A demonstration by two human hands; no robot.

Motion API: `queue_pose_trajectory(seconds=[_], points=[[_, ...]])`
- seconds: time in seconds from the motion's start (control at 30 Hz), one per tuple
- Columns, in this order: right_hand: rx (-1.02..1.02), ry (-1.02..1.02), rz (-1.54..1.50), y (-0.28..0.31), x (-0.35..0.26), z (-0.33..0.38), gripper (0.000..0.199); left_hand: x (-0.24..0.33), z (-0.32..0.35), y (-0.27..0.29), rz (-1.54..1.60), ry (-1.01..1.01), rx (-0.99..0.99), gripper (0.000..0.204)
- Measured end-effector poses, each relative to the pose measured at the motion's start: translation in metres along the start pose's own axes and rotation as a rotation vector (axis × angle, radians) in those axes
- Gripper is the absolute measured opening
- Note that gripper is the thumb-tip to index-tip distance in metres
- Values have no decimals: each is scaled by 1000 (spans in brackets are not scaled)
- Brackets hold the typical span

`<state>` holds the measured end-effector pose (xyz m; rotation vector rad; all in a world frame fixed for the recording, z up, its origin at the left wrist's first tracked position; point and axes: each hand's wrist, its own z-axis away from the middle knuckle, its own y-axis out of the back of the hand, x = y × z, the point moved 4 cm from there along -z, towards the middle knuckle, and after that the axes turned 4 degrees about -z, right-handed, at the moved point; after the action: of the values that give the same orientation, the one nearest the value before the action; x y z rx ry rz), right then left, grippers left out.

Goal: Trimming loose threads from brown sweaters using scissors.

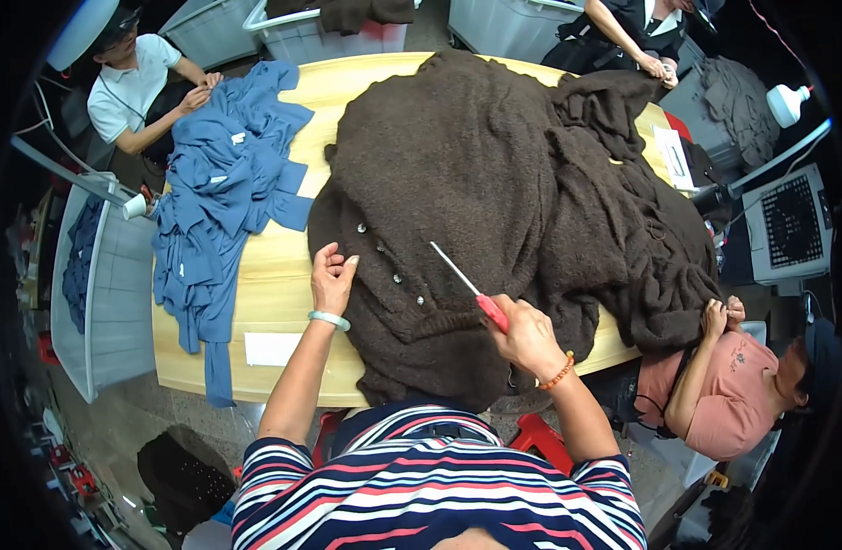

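A large dark brown knitted garment [458,156] is heaped across the table in front of me. Several shiny buttons [397,278] run in a slanting row over its near left part. My left hand [333,278], with a pale bangle at the wrist, is over the garment's left edge beside the buttons; its fingers are loosely bent, the thumb apart, and nothing shows in them. In my right hand [528,337] is a red-handled tool [456,269] with a long thin metal blade. Its tip points away and left, above the brown knit.
Blue garments [224,174] lie on the left of the wooden table [265,289], near a white paper [269,348]. Co-workers sit at far left, far right and near right, the last touching the brown pile. Grey bins [118,293] and lamps [788,105] stand around the table.
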<state>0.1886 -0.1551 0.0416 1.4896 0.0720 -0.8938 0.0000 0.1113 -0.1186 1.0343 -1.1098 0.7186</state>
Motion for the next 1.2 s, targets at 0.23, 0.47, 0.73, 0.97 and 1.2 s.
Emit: queue_pose_trajectory(seconds=[0.23, 0.47, 0.73, 0.97, 1.2], points=[[-65, -30, 33, -11, 1, 13, 30, -21, -25, -14, 189, 94, -74, 43], [44, -111, 0, 1, 18, 23, 30, 67, 22, 22, 866, 74, -323, 24], [79, -123, -8, 4, 22, 36, 20, -8, 47, 134, 714, 183, -159, 32], [81, -167, -23, 1, 41, 44, 20, 28, 84, 67, -424, -393, 53, 36], [283, -223, -44, 26, 56, 59, 24, 138, 144, -147, -554, -1074, -633, 73]])
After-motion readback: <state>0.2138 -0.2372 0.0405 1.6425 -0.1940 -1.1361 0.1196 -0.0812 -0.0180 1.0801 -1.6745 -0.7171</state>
